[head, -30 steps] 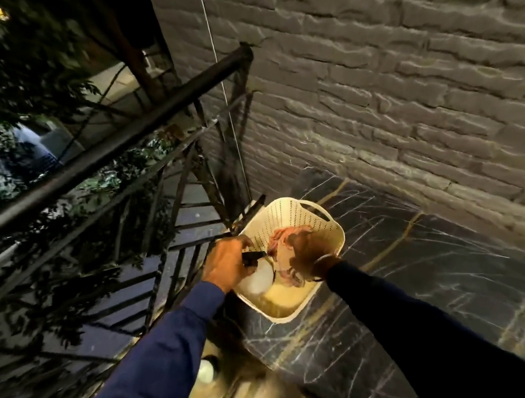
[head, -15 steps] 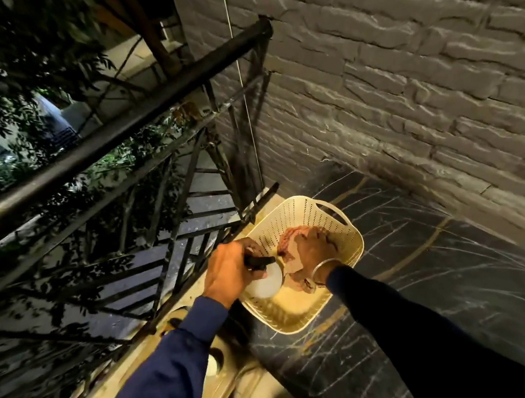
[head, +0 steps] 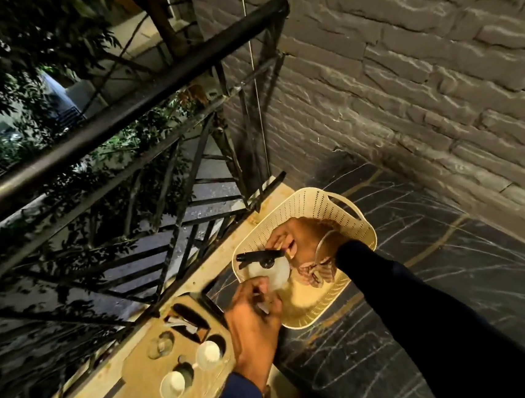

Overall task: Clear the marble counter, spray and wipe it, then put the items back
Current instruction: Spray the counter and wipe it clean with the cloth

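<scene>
Bending over a dark, gold-veined marble table [head: 424, 295] at night, in the corner between a black railing [head: 119, 126] and a grey brick wall [head: 403, 73]. Reaching the right hand [head: 301, 236] into a cream perforated basket [head: 319, 206] standing on the table's corner beside the railing, and curling its fingers [head: 280, 245] round the rear end of the black head of a spray bottle [head: 273, 274]. Propping the pale, translucent bottle head-up against the basket's near-left wall. Holding the left hand [head: 254, 324] at the basket's rim just below the bottle, fingers curled and touching its pale body; gripping or merely resting, impossible to tell. Wearing a thin bangle [head: 322, 247] on the right wrist and dark sleeves on both arms. Leaving a pinkish striped cloth [head: 315, 275] bunched in the basket under that wrist. Showing, on a tan board [head: 137, 381] left of the table and below the railing, two white cups [head: 209, 354] and a clear glass [head: 161, 345].
</scene>
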Demonstrator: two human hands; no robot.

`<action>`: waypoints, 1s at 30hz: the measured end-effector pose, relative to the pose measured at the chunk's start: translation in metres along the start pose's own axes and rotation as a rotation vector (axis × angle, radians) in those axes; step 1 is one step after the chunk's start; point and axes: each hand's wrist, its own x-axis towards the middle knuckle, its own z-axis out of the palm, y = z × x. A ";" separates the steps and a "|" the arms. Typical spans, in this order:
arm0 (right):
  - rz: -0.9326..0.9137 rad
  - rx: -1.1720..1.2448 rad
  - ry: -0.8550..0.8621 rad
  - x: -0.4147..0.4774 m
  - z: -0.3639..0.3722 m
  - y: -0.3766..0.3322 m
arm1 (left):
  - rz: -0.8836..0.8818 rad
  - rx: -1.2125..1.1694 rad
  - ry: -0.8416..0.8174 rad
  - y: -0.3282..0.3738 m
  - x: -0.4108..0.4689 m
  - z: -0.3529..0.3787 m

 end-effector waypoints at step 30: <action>0.225 -0.219 0.222 -0.016 0.004 0.051 | -0.214 -0.401 0.126 0.020 0.055 0.096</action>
